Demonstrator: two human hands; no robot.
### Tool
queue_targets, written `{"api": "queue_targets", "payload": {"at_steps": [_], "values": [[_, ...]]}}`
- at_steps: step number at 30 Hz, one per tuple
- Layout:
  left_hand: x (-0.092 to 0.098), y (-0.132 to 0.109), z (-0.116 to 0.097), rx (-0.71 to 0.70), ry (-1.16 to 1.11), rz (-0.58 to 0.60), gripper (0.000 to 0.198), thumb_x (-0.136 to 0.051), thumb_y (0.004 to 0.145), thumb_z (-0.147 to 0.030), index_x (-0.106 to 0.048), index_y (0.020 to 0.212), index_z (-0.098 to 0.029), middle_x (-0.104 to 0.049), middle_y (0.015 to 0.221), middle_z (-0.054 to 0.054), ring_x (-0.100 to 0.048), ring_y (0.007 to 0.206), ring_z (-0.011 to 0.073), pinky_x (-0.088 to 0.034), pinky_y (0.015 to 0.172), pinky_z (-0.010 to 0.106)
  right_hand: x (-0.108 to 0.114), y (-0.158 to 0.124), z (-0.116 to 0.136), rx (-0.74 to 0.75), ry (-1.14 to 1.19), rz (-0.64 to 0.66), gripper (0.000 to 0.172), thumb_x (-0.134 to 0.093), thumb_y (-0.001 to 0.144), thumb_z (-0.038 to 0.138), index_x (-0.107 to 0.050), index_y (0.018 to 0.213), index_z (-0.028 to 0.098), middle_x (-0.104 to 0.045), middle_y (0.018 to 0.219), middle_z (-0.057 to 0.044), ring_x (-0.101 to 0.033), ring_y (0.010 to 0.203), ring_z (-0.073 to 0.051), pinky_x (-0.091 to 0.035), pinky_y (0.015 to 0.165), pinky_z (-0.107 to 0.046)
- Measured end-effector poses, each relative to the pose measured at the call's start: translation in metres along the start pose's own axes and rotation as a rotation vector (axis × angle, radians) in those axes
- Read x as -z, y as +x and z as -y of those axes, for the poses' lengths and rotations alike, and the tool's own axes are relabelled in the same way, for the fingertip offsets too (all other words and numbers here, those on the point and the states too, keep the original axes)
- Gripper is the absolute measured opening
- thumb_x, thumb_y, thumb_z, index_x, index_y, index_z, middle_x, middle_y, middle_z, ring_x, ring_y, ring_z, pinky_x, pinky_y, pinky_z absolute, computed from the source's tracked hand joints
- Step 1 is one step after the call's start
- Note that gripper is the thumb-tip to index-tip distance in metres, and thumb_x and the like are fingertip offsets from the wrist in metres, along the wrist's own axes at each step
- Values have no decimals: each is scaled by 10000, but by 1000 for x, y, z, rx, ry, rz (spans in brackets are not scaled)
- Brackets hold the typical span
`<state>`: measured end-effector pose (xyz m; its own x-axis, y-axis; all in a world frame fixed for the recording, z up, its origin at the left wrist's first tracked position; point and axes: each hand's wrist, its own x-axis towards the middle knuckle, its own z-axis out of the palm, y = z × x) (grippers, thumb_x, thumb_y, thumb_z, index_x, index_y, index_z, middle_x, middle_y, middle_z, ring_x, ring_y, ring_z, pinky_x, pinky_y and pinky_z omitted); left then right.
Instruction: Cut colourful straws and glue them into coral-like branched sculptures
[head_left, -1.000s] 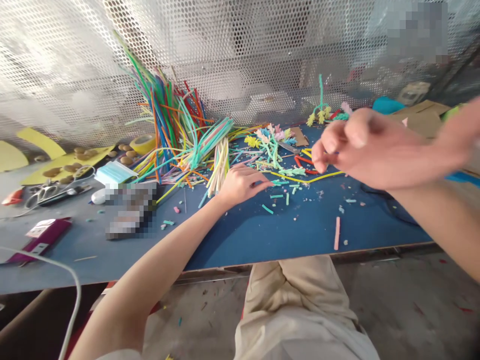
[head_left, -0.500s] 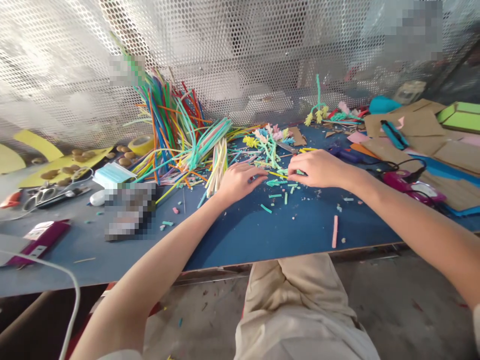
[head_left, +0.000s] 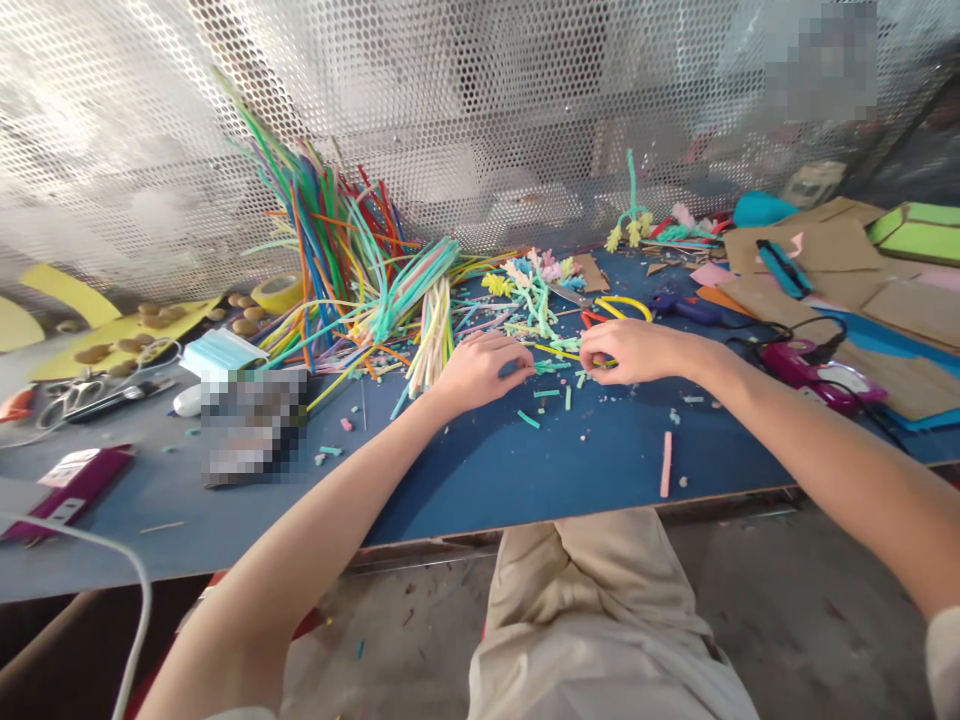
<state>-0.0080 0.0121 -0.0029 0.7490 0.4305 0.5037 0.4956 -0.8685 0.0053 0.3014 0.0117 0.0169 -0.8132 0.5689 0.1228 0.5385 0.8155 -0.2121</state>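
My left hand [head_left: 480, 368] rests on the blue table top [head_left: 525, 470] with its fingers curled together over a small piece I cannot name. My right hand [head_left: 634, 350] lies just right of it, fingertips pinched on a yellow pipe cleaner [head_left: 559, 351] that runs between the two hands. Short teal cut pieces [head_left: 559, 385] lie scattered under and in front of both hands. A made-up bunch of fuzzy coloured stems [head_left: 536, 280] stands behind the hands. A big sheaf of long coloured pipe cleaners [head_left: 352, 270] fans out to the left.
Yellow-and-red-handled scissors [head_left: 619, 310] lie behind my right hand. A purple glue gun [head_left: 814, 365] with cable sits right, on cardboard sheets [head_left: 862, 270]. A face mask [head_left: 221, 352], tape roll [head_left: 277, 293], scissors [head_left: 75, 395] and a purple box [head_left: 71, 480] lie left. Perforated metal screen [head_left: 480, 100] closes the back.
My right hand came down from mid-air at the right onto the table beside my left hand and pinched the yellow pipe cleaner. My left hand stayed nearly in place.
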Motion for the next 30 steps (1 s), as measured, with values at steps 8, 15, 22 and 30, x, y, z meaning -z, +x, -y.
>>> {"api": "queue_targets", "payload": {"at_steps": [8, 15, 22, 30], "values": [[-3, -2, 4, 69, 2, 46, 262, -618, 1037, -474, -726, 1019, -236, -785, 1057, 23, -737, 1032, 204, -483, 1083, 396, 14, -12, -6, -373, -131, -350, 115, -597, 892, 236, -712, 897, 228, -740, 926, -19, -634, 775, -184, -392, 685, -297], [-10, -3, 5, 132, -9, 91, 292, -633, 1022, -506, -765, 1079, -252, -803, 1092, 25, -742, 1033, 206, -537, 954, 350, 22, -22, -28, -712, -337, -337, 270, -562, 945, 347, -759, 1081, 221, -738, 1199, -108, -693, 1019, -291, -477, 757, -363], [-8, -2, 11, 106, -41, 84, 264, -602, 1047, -456, -786, 1017, -267, -817, 1036, -4, -751, 981, 192, -527, 943, 343, 21, -36, -59, -967, -377, -29, 423, -511, 979, 378, -722, 1271, 157, -687, 1318, -205, -669, 1164, -373, -512, 915, -465], [0, -1, 4, 175, -36, -34, 224, -584, 1060, -391, -743, 1052, -233, -798, 1065, 27, -752, 964, 184, -557, 888, 317, 23, -44, -77, -1176, -259, 78, 745, -627, 891, 334, -431, 1534, 14, -427, 1554, -337, -455, 1416, -456, -412, 1099, -528]]}}
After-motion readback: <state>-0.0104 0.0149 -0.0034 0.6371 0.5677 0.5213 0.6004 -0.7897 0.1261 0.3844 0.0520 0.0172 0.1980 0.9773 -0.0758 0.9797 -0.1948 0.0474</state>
